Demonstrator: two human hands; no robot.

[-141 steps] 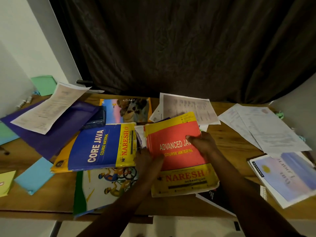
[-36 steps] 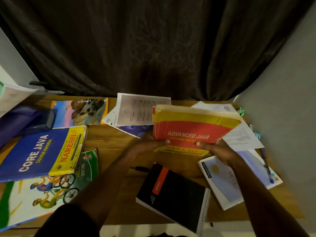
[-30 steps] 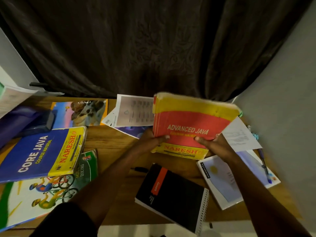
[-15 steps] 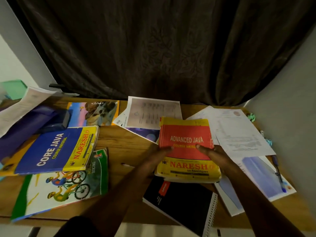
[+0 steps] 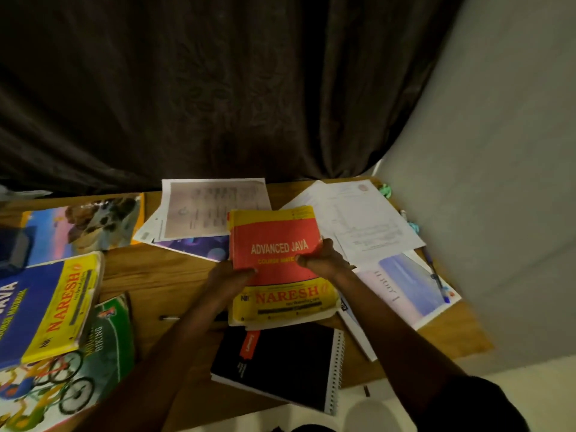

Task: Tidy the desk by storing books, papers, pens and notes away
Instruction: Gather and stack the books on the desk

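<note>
One red and yellow book (image 5: 277,244) is over the middle of the desk (image 5: 149,275), near edge overlapping a black spiral notebook (image 5: 280,366), left hand (image 5: 230,277) and right hand (image 5: 324,260) gripping its sides, thumbs on the cover, loose papers (image 5: 361,219) just behind, blue book (image 5: 40,307) well off left

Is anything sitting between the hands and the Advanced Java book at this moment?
Nothing visible. The left hand and right hand grip the Advanced Java book directly by its side edges, thumbs on the cover. Its near edge overlaps the black spiral notebook. Its storage place is out of view.
</note>
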